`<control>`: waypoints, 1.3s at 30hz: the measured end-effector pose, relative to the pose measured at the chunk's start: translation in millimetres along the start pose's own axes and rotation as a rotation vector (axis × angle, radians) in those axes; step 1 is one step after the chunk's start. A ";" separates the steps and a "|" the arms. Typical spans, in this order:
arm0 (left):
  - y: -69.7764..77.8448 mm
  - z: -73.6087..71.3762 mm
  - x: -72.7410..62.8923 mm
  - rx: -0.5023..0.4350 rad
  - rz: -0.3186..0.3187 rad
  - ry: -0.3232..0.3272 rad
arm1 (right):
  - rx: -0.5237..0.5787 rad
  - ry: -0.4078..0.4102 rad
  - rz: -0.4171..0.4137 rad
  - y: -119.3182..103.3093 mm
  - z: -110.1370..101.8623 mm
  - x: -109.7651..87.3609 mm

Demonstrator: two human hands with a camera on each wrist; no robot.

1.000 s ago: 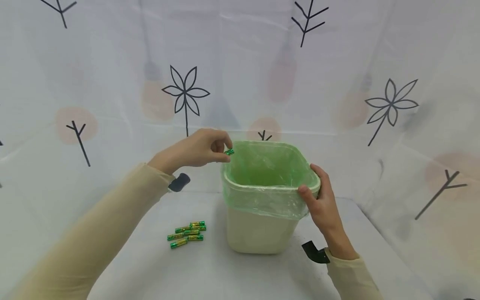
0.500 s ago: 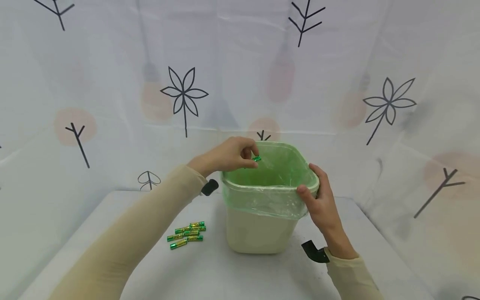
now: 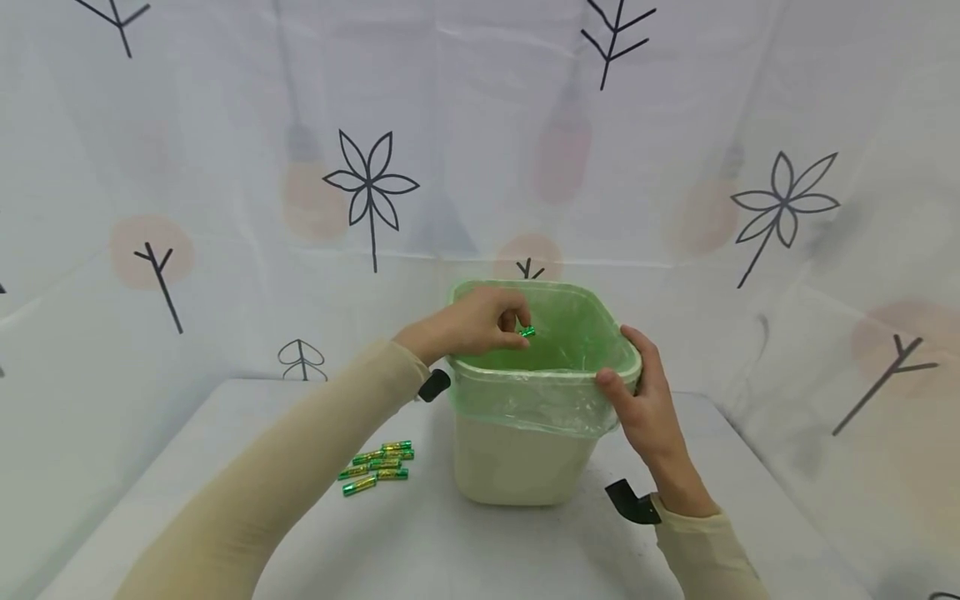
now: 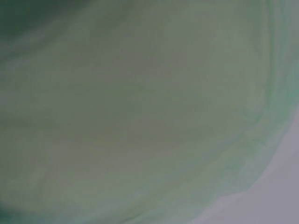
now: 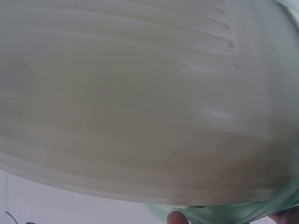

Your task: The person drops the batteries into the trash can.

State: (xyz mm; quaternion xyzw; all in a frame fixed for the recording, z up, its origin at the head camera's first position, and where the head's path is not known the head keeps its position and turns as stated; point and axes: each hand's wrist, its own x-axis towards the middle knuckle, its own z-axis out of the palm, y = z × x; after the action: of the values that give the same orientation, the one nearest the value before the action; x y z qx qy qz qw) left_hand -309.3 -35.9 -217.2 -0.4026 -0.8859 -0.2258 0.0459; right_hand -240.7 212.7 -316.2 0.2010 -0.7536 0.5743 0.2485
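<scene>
Several green-and-gold cylindrical batteries (image 3: 386, 464) lay clustered on the white worktop (image 3: 420, 550), lower left of centre, evidently left to do. At centre, the right hand (image 3: 649, 417) gripped a cream plastic bin (image 3: 517, 467) with a translucent green liner (image 3: 525, 407). At its mouth, the left hand (image 3: 480, 322) pinched another shiny green battery (image 3: 528, 332), unreleased; whether any lay inside was hidden.
</scene>
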 end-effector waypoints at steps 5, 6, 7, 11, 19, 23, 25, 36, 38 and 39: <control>1.2 1.3 -0.9 -0.003 -0.008 0.000 | -0.001 0.002 0.000 0.6 -0.2 0.6; 1.1 1.6 -0.9 -0.005 -0.011 0.000 | 0.001 0.001 -0.001 0.5 -0.2 0.5; 1.1 1.7 -0.9 -0.006 -0.013 0.001 | 0.003 0.001 -0.001 0.4 0.0 0.7; 1.4 1.5 -0.8 0.006 -0.020 0.003 | -0.002 -0.006 -0.009 -1.4 0.2 0.4; 1.7 2.1 -0.6 0.031 -0.022 0.008 | -0.020 -0.008 0.008 -2.0 0.0 0.2; 0.1 2.7 -0.3 0.019 -0.002 0.008 | -0.014 -0.005 0.015 -0.3 -0.1 -0.5; -1.1 1.5 -0.6 -0.012 0.015 0.031 | -0.007 -0.005 0.013 0.5 -0.3 -0.7; -8.9 -22.2 -37.7 -0.084 0.131 0.247 | 0.003 -0.011 0.009 0.7 -1.8 -1.7; -12.4 -26.2 -50.6 -0.071 0.129 0.270 | 0.003 -0.011 0.008 0.7 -1.4 -1.3; -14.3 -28.0 -57.4 -0.061 0.124 0.278 | 0.002 -0.012 0.008 0.9 -1.2 -1.3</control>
State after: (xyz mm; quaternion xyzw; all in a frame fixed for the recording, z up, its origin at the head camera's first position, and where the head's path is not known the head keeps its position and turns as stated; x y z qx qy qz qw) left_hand -284.0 -96.1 -212.5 -0.4226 -0.8371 -0.3031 0.1697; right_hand -240.0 214.2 -317.4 0.2017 -0.7553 0.5749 0.2414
